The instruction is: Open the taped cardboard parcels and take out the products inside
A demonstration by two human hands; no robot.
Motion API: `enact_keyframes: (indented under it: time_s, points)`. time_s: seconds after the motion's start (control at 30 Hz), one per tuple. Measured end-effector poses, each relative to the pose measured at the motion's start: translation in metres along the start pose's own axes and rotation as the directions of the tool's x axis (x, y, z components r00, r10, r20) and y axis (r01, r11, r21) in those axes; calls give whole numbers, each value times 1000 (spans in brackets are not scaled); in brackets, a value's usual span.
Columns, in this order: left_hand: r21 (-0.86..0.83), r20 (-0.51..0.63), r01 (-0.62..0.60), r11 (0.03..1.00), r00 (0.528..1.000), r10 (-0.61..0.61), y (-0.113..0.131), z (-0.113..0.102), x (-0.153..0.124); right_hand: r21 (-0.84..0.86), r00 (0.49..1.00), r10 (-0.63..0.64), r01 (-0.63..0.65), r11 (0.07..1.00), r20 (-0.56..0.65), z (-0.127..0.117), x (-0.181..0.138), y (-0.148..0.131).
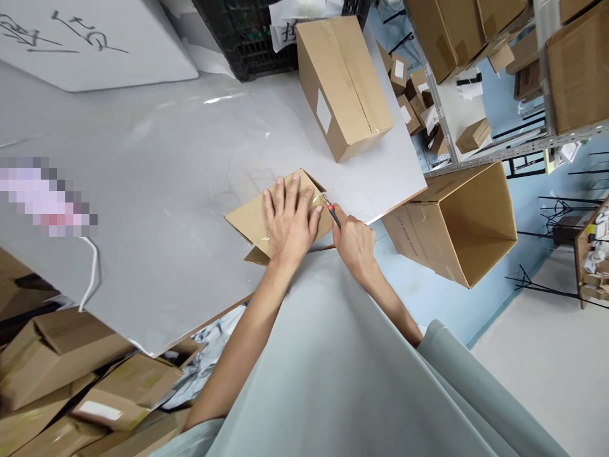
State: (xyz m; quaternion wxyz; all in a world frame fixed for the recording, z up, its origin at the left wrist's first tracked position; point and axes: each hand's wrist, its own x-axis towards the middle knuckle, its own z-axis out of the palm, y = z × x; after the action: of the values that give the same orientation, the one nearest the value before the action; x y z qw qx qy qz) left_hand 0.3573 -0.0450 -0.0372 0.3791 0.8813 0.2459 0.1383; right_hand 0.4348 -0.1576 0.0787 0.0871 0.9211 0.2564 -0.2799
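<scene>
A small, partly flattened cardboard box (247, 222) lies at the near edge of the grey table (190, 178). My left hand (290, 222) rests flat on it with the fingers spread. In my right hand (354, 238) is a slim tool with a black and red handle and a metal tip, which looks like a utility knife (332, 209). Its tip meets the box's right end, beside a shiny strip of clear tape (318, 199). The underside of the box is hidden.
A taped carton (345, 82) stands at the back right, beside a black crate (247, 38). An open tall carton (428, 222) is past the table's right edge. A white board (95, 44) with handwriting lies back left. Several boxes (128, 381) are piled below left; a white cable (90, 273) crosses the left edge.
</scene>
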Motion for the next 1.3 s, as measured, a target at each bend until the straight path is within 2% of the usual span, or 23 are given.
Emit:
enact_keyframes:
  time_s: [0.17,0.27,0.4,0.5,0.6,0.67,0.73,0.87,0.97,1.03,1.17,1.23,1.3]
  points:
    - [2,-3,9,1000,1000,-9,-1,0,1,-24,1000,2,-2,1000,-4,-5,12,-8]
    - [-7,-12,10,1000,1000,-10,-3,-1,4,-27,1000,9,-9,1000,25,-10,5,-2]
    - [-26,-49,-6,1000,999,5,-6,-3,6,33,997,30,-32,999,72,-8,-17,27]
    - [-73,-96,-25,997,995,18,-8,-3,6,191,997,47,-35,981,-60,16,-13,61]
    - [-155,-195,-25,988,981,-6,-9,-3,5,369,967,135,-47,928,-217,59,28,96]
    - [-223,-266,-29,974,964,-32,-10,-6,5,498,973,138,-27,867,-187,91,70,113]
    - [-265,-313,-24,964,948,-63,-11,-14,3,587,978,166,-63,807,-124,118,111,123]
    - [-207,-403,69,976,903,-149,-15,-46,-13,611,972,223,-130,781,-78,153,169,129]
    - [-119,-421,194,974,878,-226,-14,-69,-34,617,969,235,-136,775,-82,166,189,132]
    - [-52,-391,305,951,870,-301,-10,-71,-48,627,965,242,-126,769,-103,170,196,133]
    - [7,-276,508,861,829,-486,0,-44,-66,660,961,209,-40,750,-180,167,207,128]
    - [-27,-218,540,841,818,-533,-1,-27,-68,692,973,135,34,721,-188,164,216,118]
    - [-72,-184,529,846,826,-533,-10,-18,-71,751,990,32,84,655,-139,163,225,102]
